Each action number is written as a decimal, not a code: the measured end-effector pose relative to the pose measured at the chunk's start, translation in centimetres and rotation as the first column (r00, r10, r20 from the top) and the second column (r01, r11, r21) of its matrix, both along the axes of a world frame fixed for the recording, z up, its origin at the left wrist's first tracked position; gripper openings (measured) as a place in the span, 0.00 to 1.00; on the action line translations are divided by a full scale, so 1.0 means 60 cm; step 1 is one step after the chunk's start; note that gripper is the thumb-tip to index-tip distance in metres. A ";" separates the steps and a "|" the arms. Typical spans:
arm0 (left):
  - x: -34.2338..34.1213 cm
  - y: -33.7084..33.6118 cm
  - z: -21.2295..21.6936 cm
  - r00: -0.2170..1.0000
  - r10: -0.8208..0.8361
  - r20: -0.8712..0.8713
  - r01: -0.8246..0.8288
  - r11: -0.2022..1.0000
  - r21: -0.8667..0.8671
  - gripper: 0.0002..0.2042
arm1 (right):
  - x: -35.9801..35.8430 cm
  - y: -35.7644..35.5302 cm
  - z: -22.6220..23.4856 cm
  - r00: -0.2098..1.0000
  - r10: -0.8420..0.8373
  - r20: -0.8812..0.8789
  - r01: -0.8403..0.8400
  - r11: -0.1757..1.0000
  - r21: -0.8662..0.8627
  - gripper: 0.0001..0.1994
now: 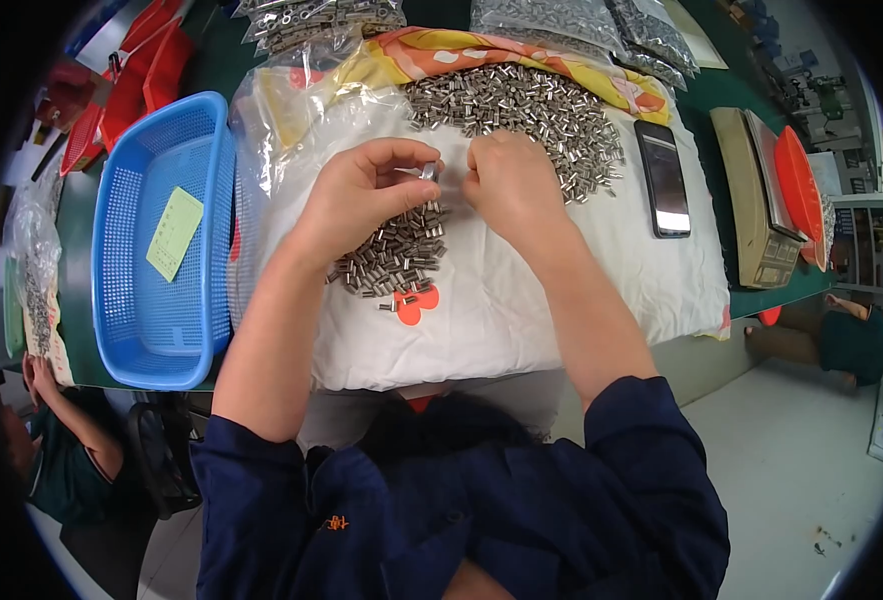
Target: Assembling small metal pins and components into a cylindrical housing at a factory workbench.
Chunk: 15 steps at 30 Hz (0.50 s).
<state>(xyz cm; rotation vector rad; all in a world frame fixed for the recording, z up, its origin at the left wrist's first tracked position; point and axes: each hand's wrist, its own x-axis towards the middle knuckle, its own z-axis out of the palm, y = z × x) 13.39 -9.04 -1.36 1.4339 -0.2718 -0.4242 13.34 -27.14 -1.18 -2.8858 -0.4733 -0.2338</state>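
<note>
My left hand [361, 190] pinches a small shiny metal piece [428, 173] between thumb and fingertips, above a smaller heap of short metal cylinders [391, 255]. A little to its right, my right hand [516, 180] is closed, knuckles up, and whatever its fingers hold is hidden. It is in front of a larger heap of similar metal cylinders [506, 98] spread along the far side. Both heaps lie on a white cloth [481, 320] with a coloured, patterned far edge.
A blue plastic basket [216, 220] with a green paper slip [174, 233] stands at the left. A phone [665, 180] lies at the right, near a scale [756, 200] with a red tray [799, 190]. Filled clear bags [551, 22] lie behind. Other people are at both sides.
</note>
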 end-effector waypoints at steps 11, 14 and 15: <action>0.003 0.003 0.003 0.998 0.062 -0.003 -0.062 0.996 -0.059 0.15 | -0.013 0.011 0.036 0.926 0.234 -0.295 0.117 0.565 0.816 0.06; 0.001 0.005 -0.001 0.997 0.080 0.013 -0.079 0.995 -0.065 0.14 | -0.019 0.019 0.041 0.948 0.190 -0.255 0.083 0.627 0.775 0.05; 0.003 0.003 -0.003 0.996 0.086 0.022 -0.085 0.995 -0.048 0.14 | -0.022 0.022 0.038 0.948 0.189 -0.254 0.082 0.627 0.774 0.05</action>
